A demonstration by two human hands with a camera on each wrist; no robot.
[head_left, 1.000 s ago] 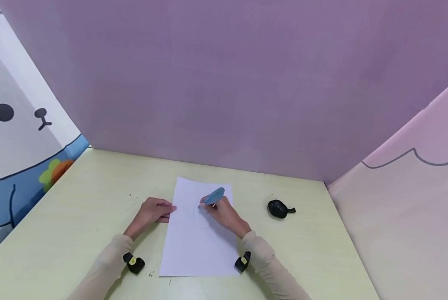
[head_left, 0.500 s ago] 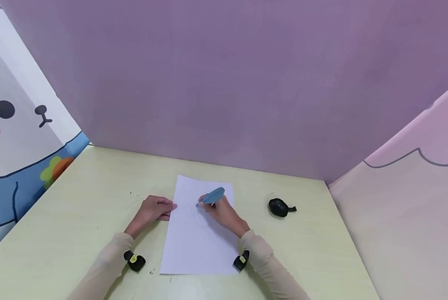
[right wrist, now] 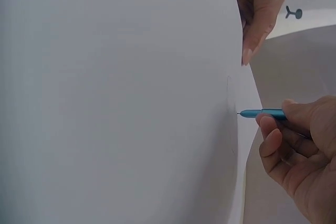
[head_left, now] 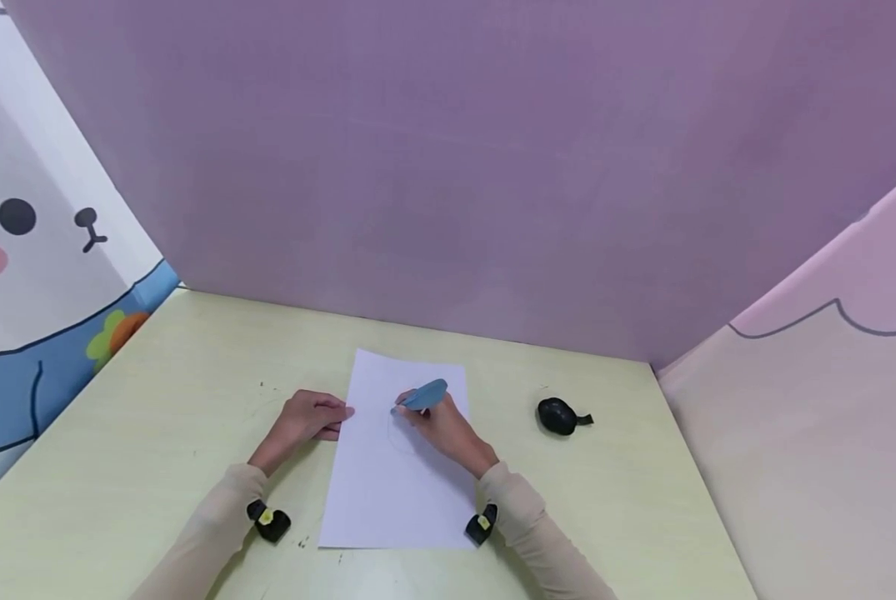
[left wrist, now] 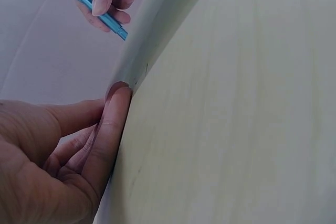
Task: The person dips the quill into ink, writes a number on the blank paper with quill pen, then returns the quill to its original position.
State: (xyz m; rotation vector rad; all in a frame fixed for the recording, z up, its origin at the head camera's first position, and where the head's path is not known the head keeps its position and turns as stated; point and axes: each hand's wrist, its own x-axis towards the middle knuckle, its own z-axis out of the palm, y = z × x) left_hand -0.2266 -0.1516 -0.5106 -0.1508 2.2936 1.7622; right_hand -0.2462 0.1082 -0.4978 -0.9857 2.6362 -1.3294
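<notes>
A white sheet of paper (head_left: 387, 508) lies on the table, and a faint curved line shows on it near the pen. My right hand (head_left: 451, 429) grips a blue pen (head_left: 427, 395) with a broad, feather-shaped top end. In the right wrist view the pen's thin tip (right wrist: 239, 113) is right at the paper, close to thin drawn strokes. At the sheet's left edge, my left hand (head_left: 308, 418) pinches the paper between thumb and fingers. The left wrist view shows that edge bent up slightly, with the index finger (left wrist: 110, 129) on its outer side.
Right of the paper lies a round black object (head_left: 557, 416) with a short tail. The pale yellow table (head_left: 605, 517) meets a purple panel (head_left: 448, 208) at the back. Cartoon-printed panels (head_left: 50, 275) flank it. Each wrist wears a small black device (head_left: 272, 526).
The pen tip has shifted slightly left on the paper, and the pen's top end has tipped a little lower. My left hand keeps its pinch on the sheet's edge.
</notes>
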